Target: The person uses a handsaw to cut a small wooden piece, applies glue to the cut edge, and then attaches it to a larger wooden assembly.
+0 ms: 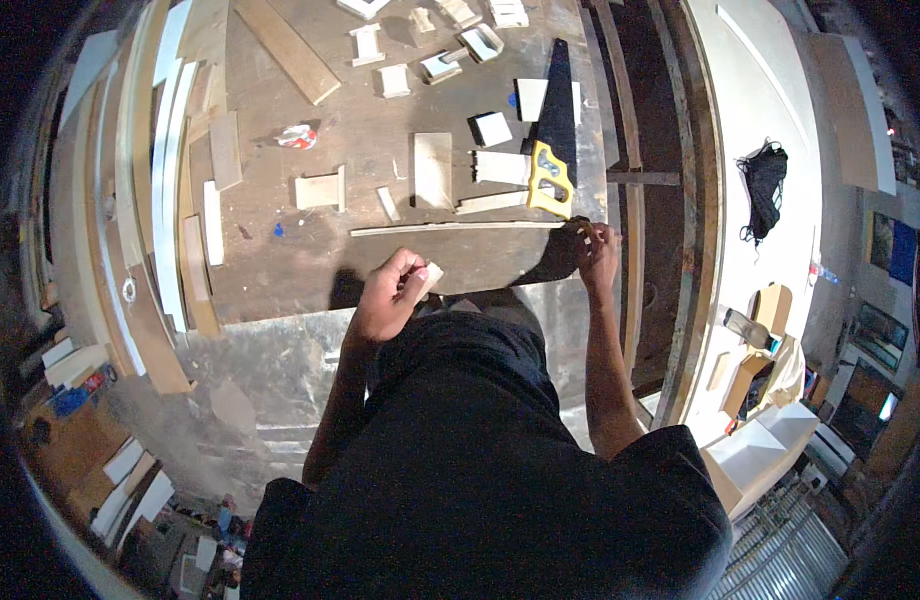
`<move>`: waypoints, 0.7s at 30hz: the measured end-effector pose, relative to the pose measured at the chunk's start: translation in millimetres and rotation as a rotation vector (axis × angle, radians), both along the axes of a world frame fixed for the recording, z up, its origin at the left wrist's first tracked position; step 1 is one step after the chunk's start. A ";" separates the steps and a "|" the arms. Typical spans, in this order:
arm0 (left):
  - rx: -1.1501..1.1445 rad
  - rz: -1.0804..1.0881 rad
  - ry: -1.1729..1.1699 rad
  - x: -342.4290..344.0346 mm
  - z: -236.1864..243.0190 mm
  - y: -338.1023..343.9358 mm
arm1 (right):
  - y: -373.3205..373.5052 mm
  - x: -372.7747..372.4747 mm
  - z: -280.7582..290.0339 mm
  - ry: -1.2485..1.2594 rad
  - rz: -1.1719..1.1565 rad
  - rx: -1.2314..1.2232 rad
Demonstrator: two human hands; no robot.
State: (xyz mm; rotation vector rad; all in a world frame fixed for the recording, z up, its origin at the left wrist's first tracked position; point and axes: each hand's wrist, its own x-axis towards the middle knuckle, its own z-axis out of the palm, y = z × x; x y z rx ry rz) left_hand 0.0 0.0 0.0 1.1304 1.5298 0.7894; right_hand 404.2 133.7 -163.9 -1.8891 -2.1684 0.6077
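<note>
My left hand (390, 295) is closed on a small pale wood piece (429, 280) at the table's front edge. My right hand (596, 250), fingers curled, is at the right end of a long thin wood strip (458, 227); what it holds is too small and shadowed to make out. A hand saw (551, 180) with a yellow handle lies just above that hand. Loose wood boards (432, 170), short strips (388, 204) and small assembled wooden pieces (320, 191) lie on the brown worktable (265, 270) beyond my hands.
Long planks (172, 200) line the table's left side. A small red-and-white item (297, 137) lies among the pieces. At the right, past a dark gap with rails, a white surface (740, 90) holds a black bundle (763, 185), a bottle (748, 330) and cardboard.
</note>
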 end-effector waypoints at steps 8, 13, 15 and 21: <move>-0.111 0.107 -0.313 85.8 -3.2 10.0 | 21.9 35.3 -14.4 0.171 0.216 0.122; -0.108 0.038 -0.280 91.3 -9.9 10.7 | 10.5 0.2 -43.8 0.115 0.385 0.216; -0.145 0.040 -0.254 91.6 -2.8 11.1 | 7.5 -27.0 -31.8 0.239 0.361 0.134; -0.184 0.085 -0.395 85.8 15.7 26.6 | 11.9 -64.7 -45.2 0.134 0.412 0.132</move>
